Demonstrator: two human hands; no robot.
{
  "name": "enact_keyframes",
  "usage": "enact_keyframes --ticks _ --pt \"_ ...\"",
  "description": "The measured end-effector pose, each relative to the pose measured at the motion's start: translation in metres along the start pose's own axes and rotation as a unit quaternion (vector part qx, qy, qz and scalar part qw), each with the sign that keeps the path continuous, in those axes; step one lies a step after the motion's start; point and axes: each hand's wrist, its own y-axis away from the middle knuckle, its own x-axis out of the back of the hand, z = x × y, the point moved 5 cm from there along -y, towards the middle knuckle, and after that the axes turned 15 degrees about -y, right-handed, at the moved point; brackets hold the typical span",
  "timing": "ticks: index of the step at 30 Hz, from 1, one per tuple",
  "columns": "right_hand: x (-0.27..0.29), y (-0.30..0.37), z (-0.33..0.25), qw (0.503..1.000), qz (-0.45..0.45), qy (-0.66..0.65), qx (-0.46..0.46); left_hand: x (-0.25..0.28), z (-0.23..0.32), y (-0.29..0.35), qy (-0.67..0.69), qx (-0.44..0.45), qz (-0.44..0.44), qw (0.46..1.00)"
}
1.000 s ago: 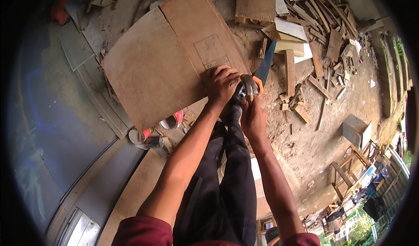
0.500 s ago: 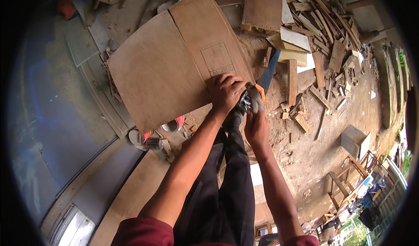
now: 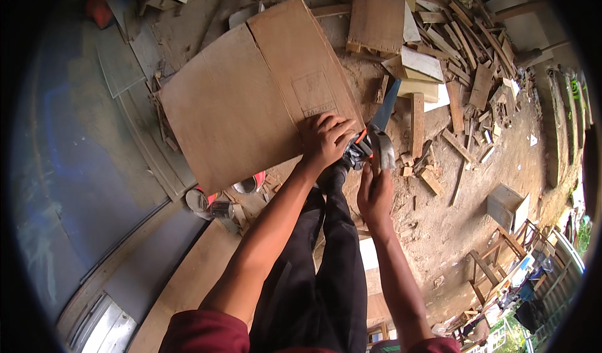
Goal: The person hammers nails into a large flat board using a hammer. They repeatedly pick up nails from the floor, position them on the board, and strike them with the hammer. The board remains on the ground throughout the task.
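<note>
Gripping a hammer (image 3: 384,150), the right fingers (image 3: 381,185) shifted rightward.

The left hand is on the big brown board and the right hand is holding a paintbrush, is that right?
Not quite: the right hand is holding a hammer, not a paintbrush, as the head view shows. The left hand is indeed on the big brown board.

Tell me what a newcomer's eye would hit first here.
Probably the large brown panel, upper left of centre, with the left hand on its lower right part. Next, the hammer in the right hand, just right of centre; then the scrap wood heaped at upper right.
</note>
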Motion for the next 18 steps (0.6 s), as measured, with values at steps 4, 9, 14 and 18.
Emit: enact_keyframes --ticks 4,9,14,18 --pt "0.009 0.015 -0.015 0.989 0.060 -0.125 -0.048 0.016 -0.019 -0.025 0.080 0.020 -0.034 0.996" --pt "0.003 0.019 -0.021 0.981 0.029 -0.160 -0.103 0.003 -0.062 -0.125 -0.204 -0.009 -0.022 0.979" --pt "0.004 0.000 -0.027 0.990 0.017 -0.101 -0.102 -0.015 -0.096 -0.132 -0.256 0.051 -0.061 0.963" --pt "0.005 0.000 -0.011 0.993 0.027 -0.081 -0.084 -0.014 -0.090 -0.133 -0.266 0.070 -0.061 0.959"
